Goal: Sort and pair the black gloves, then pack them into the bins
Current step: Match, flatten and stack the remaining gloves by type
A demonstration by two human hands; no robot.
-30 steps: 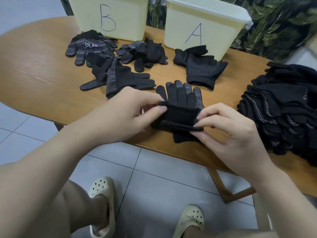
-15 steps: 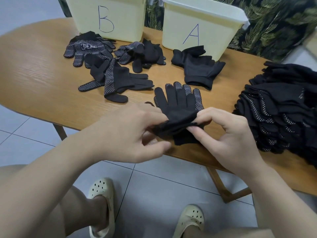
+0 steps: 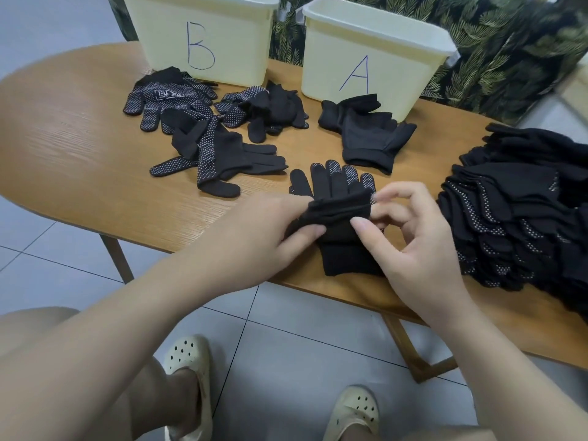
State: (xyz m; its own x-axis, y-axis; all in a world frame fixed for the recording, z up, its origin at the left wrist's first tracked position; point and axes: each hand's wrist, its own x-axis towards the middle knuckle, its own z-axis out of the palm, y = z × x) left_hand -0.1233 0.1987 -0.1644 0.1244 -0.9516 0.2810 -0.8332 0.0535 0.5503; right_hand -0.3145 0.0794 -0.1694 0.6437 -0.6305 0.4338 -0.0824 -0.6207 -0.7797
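A pair of black dotted gloves point(image 3: 334, 186) lies fingers-away near the table's front edge. Its cuff is folded up over the palm. My left hand point(image 3: 264, 230) pinches the left end of that folded cuff. My right hand point(image 3: 410, 246) pinches its right end between thumb and fingers. A pale yellow bin marked B point(image 3: 203, 36) and one marked A point(image 3: 369, 55) stand at the back. A tall heap of black gloves point(image 3: 521, 211) sits at the right.
Dotted gloves point(image 3: 168, 100) lie before bin B, a bundled pair point(image 3: 267, 109) between the bins, another loose pair point(image 3: 219, 157) in the middle, and plain black gloves point(image 3: 369, 132) before bin A. The wooden table point(image 3: 79, 148) has bare room at the left.
The cuff has been turned further up over the gloves' palm. Both hands shifted slightly away from me with it, and my right fingers have spread.
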